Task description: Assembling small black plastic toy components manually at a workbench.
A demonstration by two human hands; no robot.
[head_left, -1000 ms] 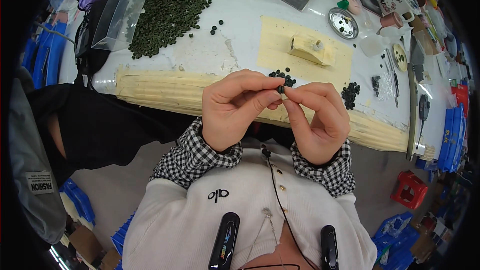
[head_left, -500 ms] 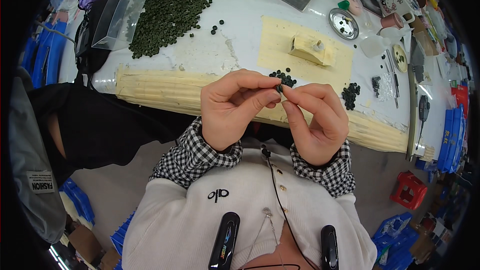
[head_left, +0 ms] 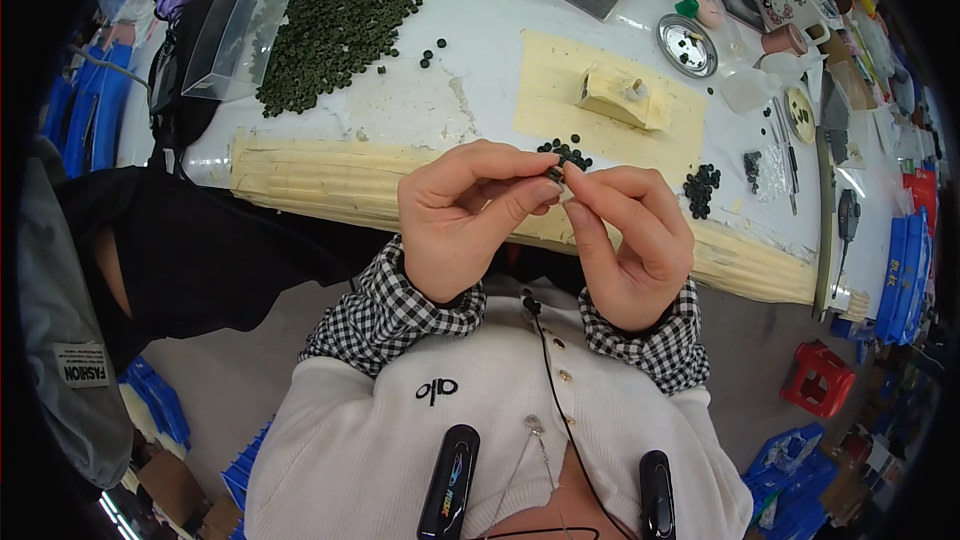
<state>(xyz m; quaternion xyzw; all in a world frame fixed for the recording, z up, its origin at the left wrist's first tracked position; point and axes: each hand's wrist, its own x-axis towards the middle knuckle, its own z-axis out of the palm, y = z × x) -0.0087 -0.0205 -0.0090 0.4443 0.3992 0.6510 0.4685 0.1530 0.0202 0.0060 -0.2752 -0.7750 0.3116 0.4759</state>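
Observation:
In front of my chest, just off the table's near edge, both hands meet at one small dark round piece (head_left: 556,173). My left hand (head_left: 462,208) is closed, pinching it between thumb and index finger. The index fingertip of my right hand (head_left: 640,235) presses against its other side; the right thumb sits a little lower and the remaining fingers are curled. Fingertips cover most of the piece. Just beyond them lies a small pile of similar dark pieces (head_left: 570,152). Another cluster of dark pieces (head_left: 702,190) lies to the right of my right hand.
A large heap of dark green pieces (head_left: 340,20) covers the far left, beside a clear plastic bin (head_left: 235,40). A yellowish block (head_left: 620,100) with a peg stands on a pale yellow sheet (head_left: 545,70). A round metal dish (head_left: 688,47) and thin tools (head_left: 785,150) lie right.
The piece has shifted slightly between my fingertips, and the right index finger has moved a little up along it. Both hands otherwise stay in nearly the same place.

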